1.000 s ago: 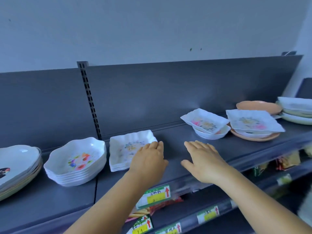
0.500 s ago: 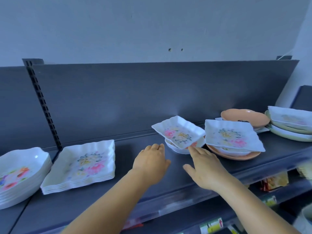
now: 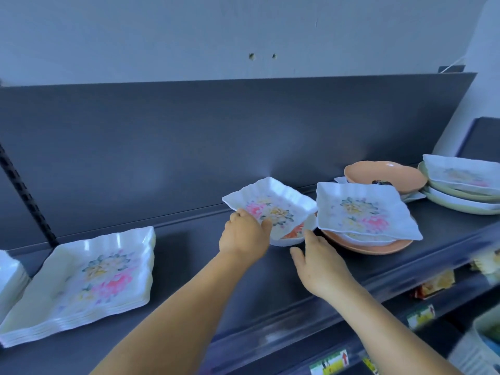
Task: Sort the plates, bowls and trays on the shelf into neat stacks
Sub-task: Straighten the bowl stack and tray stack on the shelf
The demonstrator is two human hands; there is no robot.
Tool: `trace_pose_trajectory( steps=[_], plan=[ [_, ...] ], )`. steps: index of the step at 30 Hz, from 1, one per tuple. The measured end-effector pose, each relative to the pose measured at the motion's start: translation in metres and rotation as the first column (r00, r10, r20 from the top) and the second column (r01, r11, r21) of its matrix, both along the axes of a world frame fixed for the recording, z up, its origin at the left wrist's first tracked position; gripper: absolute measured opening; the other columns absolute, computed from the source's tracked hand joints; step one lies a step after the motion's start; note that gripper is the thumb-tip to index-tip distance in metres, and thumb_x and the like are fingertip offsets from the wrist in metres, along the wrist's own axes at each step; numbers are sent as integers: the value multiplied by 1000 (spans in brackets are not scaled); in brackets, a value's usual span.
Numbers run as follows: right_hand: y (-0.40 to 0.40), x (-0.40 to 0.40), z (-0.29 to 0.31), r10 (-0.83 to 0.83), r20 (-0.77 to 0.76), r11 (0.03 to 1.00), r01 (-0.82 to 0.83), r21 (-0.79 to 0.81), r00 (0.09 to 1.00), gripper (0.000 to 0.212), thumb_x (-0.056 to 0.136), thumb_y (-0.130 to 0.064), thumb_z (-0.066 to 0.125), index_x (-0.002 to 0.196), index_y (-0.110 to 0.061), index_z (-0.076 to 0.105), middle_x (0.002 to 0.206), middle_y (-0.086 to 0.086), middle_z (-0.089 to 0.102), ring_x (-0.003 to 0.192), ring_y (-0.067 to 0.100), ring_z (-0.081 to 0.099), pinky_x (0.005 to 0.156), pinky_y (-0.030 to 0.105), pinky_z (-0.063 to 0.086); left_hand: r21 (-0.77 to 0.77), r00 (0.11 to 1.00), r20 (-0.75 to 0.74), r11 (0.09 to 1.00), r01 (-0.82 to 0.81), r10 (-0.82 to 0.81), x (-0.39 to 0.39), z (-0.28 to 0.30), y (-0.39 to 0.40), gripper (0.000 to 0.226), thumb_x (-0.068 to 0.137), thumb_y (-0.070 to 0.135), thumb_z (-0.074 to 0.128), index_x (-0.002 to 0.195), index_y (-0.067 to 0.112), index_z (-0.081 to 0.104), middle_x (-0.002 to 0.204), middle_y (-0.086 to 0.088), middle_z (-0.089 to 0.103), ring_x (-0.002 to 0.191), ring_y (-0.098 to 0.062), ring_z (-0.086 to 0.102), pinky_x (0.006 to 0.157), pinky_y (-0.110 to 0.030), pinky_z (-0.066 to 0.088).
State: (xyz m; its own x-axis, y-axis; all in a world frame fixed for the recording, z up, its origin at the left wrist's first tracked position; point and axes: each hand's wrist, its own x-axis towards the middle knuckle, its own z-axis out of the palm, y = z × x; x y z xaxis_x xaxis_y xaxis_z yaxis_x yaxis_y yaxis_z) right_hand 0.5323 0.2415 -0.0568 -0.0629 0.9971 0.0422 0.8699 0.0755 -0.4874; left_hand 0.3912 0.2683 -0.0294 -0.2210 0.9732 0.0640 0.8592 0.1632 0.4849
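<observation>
My left hand (image 3: 243,235) grips the near edge of a small white square floral tray (image 3: 273,205), thumb on top. That tray rests tilted on a small white bowl (image 3: 296,234). Just right of the bowl, my right hand (image 3: 318,262) has its fingers apart and a fingertip at the bowl's rim. A neat stack of white square floral trays (image 3: 89,280) sits at the left. To the right, another square floral tray (image 3: 362,209) lies on a bowl and an orange plate (image 3: 378,249).
An orange bowl (image 3: 384,174) stands behind on the dark shelf (image 3: 189,255). A pile of green plates topped by a white tray (image 3: 462,185) sits at far right. A stack of white bowls (image 3: 10,277) shows at the left edge. Price tags line the lower shelves.
Both hands have reached forward to the small tray and bowl; my left hand has taken hold of the tray's edge. The view has shifted right.
</observation>
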Motion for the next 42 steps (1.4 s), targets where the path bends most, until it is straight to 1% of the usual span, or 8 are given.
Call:
trace_pose_trajectory(
  steps=[6, 14, 16, 22, 27, 31, 38, 42],
  plan=[
    [8, -12, -3, -113, -244, 994, 108, -37, 963, 39, 99, -32, 41, 129, -6, 40, 114, 9, 61, 101, 27, 60, 73, 31, 42, -3, 958, 282, 998, -58, 57, -15, -5, 19, 14, 92, 14, 45, 99, 4, 51, 93, -10, 60, 73, -24, 53, 48, -23, 36],
    [24, -29, 1, -284, -435, 959, 241, -152, 855, 39, 96, -36, 48, 110, 0, 45, 99, 12, 61, 82, 25, 60, 52, 29, 43, -4, 921, 373, 993, -117, 110, -52, -1, 9, 20, 80, 1, 45, 62, 10, 44, 76, -13, 65, 65, -30, 59, 57, -30, 47],
    [28, -36, -1, -311, -481, 950, 250, -188, 820, 35, 94, -34, 51, 110, -3, 46, 101, 15, 65, 82, 27, 66, 62, 37, 55, 0, 910, 398, 992, -128, 117, -58, 0, 3, 21, 80, 1, 45, 61, 10, 43, 74, -12, 63, 65, -30, 59, 57, -30, 46],
    [32, -46, 7, -310, -532, 948, 216, -233, 788, 27, 92, -14, 46, 114, -3, 55, 72, 14, 70, 45, 17, 60, 44, 24, 50, 28, 863, 488, 985, -169, 134, -72, 3, -11, 23, 78, 0, 44, 58, 11, 43, 67, -7, 59, 68, -32, 64, 61, -36, 55],
    [24, -47, 11, -294, -547, 952, 188, -242, 784, 23, 87, -5, 44, 90, 1, 65, 60, 13, 68, 44, 19, 61, 66, 37, 61, 75, 874, 462, 975, -208, 151, -86, 6, -29, 11, 76, 7, 44, 73, 2, 54, 80, -16, 67, 73, -35, 67, 63, -43, 59],
    [17, -47, 15, -256, -548, 963, 159, -219, 797, 22, 88, -7, 45, 89, 2, 65, 64, 13, 70, 48, 19, 64, 70, 36, 60, 123, 902, 397, 963, -238, 172, -103, 13, -54, 14, 76, 4, 41, 72, 5, 54, 66, -13, 55, 59, -23, 48, 52, -30, 38],
    [3, -64, 30, -138, -580, 988, 71, -137, 803, 23, 89, -5, 42, 90, -3, 65, 66, 11, 70, 55, 20, 66, 67, 32, 56, 153, 847, 426, 898, -412, 317, -146, 23, -117, 26, 88, 8, 40, 100, 1, 61, 79, -8, 59, 55, -20, 66, 55, -24, 39],
    [-8, -82, 33, -97, -599, 991, 24, -129, 795, 22, 89, -5, 43, 91, -3, 64, 67, 12, 70, 55, 20, 66, 66, 32, 55, 178, 837, 339, 845, -505, 429, -177, 24, -152, 20, 89, 5, 42, 70, 9, 45, 75, -14, 52, 67, -31, 69, 55, -28, 47]
  ],
)
